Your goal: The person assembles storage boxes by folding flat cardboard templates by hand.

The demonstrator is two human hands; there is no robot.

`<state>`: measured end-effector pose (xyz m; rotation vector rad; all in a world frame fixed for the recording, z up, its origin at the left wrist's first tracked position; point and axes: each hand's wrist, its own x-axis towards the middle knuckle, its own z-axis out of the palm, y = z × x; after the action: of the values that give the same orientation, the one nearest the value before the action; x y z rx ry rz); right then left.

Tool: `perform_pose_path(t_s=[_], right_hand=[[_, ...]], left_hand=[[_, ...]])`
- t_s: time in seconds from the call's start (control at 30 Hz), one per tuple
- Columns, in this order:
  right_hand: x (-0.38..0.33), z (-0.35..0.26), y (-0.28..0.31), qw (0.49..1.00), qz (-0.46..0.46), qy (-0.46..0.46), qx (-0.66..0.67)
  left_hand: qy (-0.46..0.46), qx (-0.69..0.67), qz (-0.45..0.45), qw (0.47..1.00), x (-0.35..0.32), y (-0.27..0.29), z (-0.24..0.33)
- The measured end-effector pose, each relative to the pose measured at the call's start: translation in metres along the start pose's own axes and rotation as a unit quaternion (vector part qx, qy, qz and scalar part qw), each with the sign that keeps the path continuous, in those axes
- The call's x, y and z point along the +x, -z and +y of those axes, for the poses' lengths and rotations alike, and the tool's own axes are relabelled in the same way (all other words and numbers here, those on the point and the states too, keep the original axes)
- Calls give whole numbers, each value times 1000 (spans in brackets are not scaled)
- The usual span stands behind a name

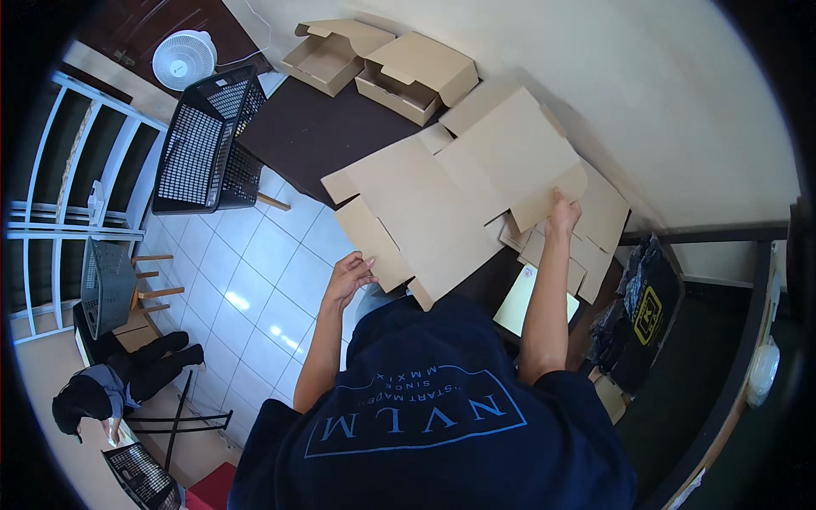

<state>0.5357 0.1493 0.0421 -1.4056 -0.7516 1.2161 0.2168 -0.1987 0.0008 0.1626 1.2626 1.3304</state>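
A large flat, unfolded cardboard box blank (450,191) lies over the near edge of a dark brown table (297,127). My right hand (561,214) pinches a rounded flap at the blank's right side. My left hand (348,276) hovers with fingers loosely apart just off the blank's lower left flap, over the tiled floor, holding nothing. More flat cardboard blanks (599,229) are stacked under and to the right of the top one.
Two folded cardboard boxes (327,55) (416,76) with lids open sit at the table's far end. A black mesh basket (208,140) stands left of the table, a white fan (183,58) behind it. Dark packages (642,306) lie at right.
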Motion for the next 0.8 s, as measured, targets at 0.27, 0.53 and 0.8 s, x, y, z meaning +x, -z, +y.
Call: perform_pose_path(t_s=[0.27, 0.53, 0.8], right_hand=[[-63, -119, -34, 991, -51, 114, 49], [12, -125, -26, 985, -14, 171, 8], [60, 2, 30, 928, 160, 83, -326]], left_hand=[[-8, 8, -8, 1000, -36, 36, 2], [50, 119, -65, 989, -9, -19, 12], [208, 411, -165, 872, 28, -23, -3]])
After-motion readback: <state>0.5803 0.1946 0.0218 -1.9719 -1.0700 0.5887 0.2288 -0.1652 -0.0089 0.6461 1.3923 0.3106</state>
